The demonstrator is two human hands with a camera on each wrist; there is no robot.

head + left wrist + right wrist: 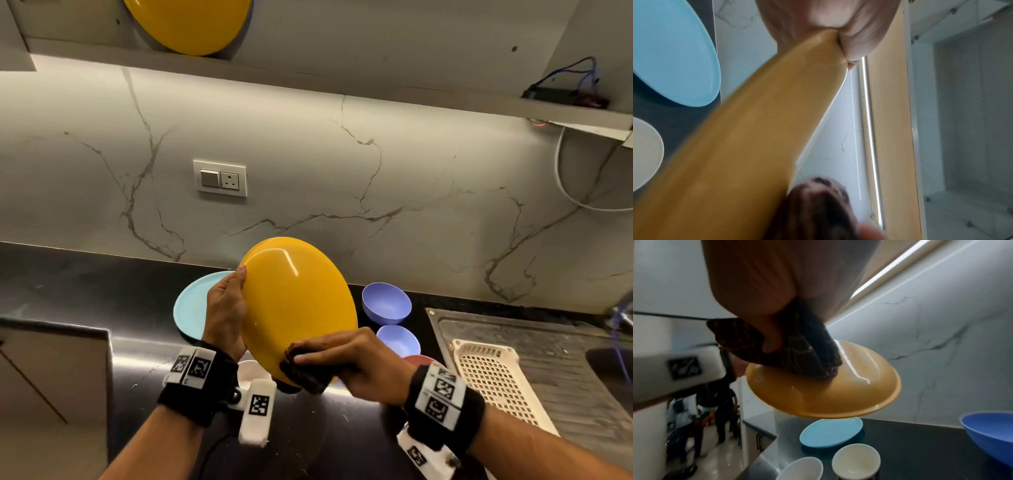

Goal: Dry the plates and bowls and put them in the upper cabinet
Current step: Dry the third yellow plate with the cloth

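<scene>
My left hand (228, 301) grips the left rim of a yellow plate (298, 305), held tilted above the counter with its underside toward me. My right hand (346, 359) holds a dark brown cloth (301, 371) and presses it on the plate's lower edge. The left wrist view shows the yellow plate (748, 138) edge-on under my thumb, with the cloth (813, 206) below. In the right wrist view the cloth (789, 352) sits bunched on the plate (824, 391). A second yellow plate (191, 20) lies in the upper cabinet.
On the black counter (85, 291) sit a light blue plate (191, 305), two purple-blue bowls (387, 303), a red dish (423, 359) and white bowls (856, 460). A cream drying rack (493, 377) lies on the steel drainboard at right. A wall socket (221, 178) is behind.
</scene>
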